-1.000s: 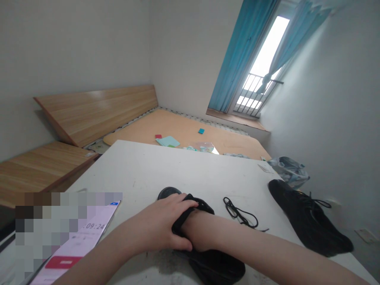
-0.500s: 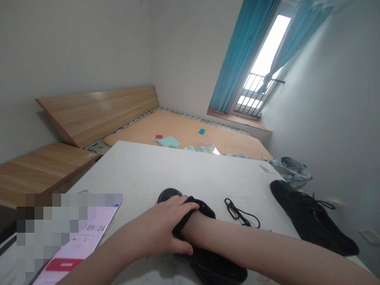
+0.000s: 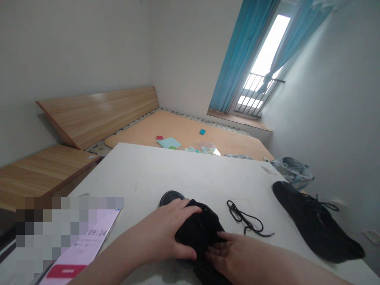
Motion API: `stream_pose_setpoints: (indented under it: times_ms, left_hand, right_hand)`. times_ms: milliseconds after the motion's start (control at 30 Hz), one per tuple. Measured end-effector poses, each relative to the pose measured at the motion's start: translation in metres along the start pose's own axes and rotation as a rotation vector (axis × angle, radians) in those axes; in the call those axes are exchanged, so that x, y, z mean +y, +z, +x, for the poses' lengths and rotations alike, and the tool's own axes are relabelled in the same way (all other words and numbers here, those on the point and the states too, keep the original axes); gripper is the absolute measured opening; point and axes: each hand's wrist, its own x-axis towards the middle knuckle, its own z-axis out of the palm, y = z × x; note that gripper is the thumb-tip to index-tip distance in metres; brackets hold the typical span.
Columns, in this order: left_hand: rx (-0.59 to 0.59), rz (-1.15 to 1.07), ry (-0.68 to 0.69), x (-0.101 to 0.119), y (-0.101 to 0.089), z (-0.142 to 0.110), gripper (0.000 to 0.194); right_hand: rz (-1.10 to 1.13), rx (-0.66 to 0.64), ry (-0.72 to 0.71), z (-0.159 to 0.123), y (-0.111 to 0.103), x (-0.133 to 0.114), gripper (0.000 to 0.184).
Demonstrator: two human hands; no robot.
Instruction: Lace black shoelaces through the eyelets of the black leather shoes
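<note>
A black shoe [image 3: 202,227] without a lace in its eyelets lies on the white table in front of me, its toe pointing away. My left hand [image 3: 175,227] is closed around the front part of the shoe, thumb on the near side and fingers over the top. My right hand [image 3: 230,251] rests at the shoe's opening, fingers stretched out and touching the dark upper; its fingertips are partly lost against the black. To the right of the shoe lies a loose black shoelace [image 3: 245,217].
A second black shoe [image 3: 317,221], laced, lies at the table's right edge. On the left is a phone [image 3: 86,245] with a lit screen, partly blurred out. A plastic bag [image 3: 292,172] stands beyond the white table [image 3: 148,166]. Behind is a bed [image 3: 178,122] with small items.
My right hand has drawn back out of the shoe's opening, and its fingers now show. My left hand has kept its hold on the shoe. More of the shoelace is visible.
</note>
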Motion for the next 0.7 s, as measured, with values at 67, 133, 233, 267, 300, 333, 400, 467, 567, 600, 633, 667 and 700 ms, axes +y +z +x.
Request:
stream_pose_setpoints:
  times_ms: [67, 133, 233, 267, 300, 333, 400, 467, 567, 600, 633, 667, 700]
  left_hand:
    - [-0.015, 0.016, -0.016, 0.000, 0.000, 0.000, 0.085]
    - [-0.028, 0.031, -0.033, 0.001, 0.000, 0.001, 0.085]
    - [-0.024, 0.041, -0.043, 0.001, 0.001, 0.000, 0.084]
    - [-0.019, 0.043, -0.045, 0.001, 0.001, 0.000, 0.084]
    - [-0.016, 0.045, -0.046, 0.001, 0.001, 0.000, 0.084]
    - [-0.016, 0.046, -0.047, 0.001, 0.002, 0.000, 0.084]
    - [-0.015, 0.046, -0.051, 0.000, 0.002, 0.000, 0.084]
    - [-0.012, 0.043, -0.045, -0.001, 0.003, -0.001, 0.085]
    - [0.001, 0.039, -0.028, -0.002, 0.003, -0.001, 0.084]
    - [0.004, 0.036, -0.019, -0.002, 0.002, -0.001, 0.083]
    - [0.004, 0.032, -0.014, -0.002, 0.002, -0.001, 0.082]
    - [0.004, 0.029, -0.013, -0.002, 0.002, -0.001, 0.082]
    - [0.003, 0.027, -0.016, -0.002, 0.002, -0.001, 0.082]
  right_hand:
    - [-0.056, -0.080, -0.018, -0.003, 0.008, 0.003, 0.029]
    - [-0.084, -0.158, 0.021, 0.001, 0.009, 0.000, 0.024]
    - [-0.084, -0.241, 0.098, 0.010, 0.002, -0.010, 0.021]
    - [-0.090, -0.267, 0.124, 0.013, -0.001, -0.014, 0.024]
    - [-0.100, -0.294, 0.144, 0.014, -0.004, -0.018, 0.029]
    - [-0.113, -0.323, 0.157, 0.014, -0.007, -0.020, 0.034]
    - [-0.144, -0.355, 0.151, 0.010, -0.014, -0.022, 0.037]
    - [-0.139, -0.305, 0.064, 0.002, -0.023, -0.017, 0.034]
    - [-0.050, -0.252, -0.145, -0.012, -0.039, -0.005, 0.028]
    - [-0.014, -0.261, -0.198, -0.015, -0.043, -0.001, 0.028]
    - [0.013, -0.278, -0.228, -0.017, -0.046, 0.001, 0.029]
    - [0.024, -0.288, -0.230, -0.018, -0.047, 0.002, 0.032]
    - [0.014, -0.288, -0.209, -0.019, -0.047, 0.001, 0.034]
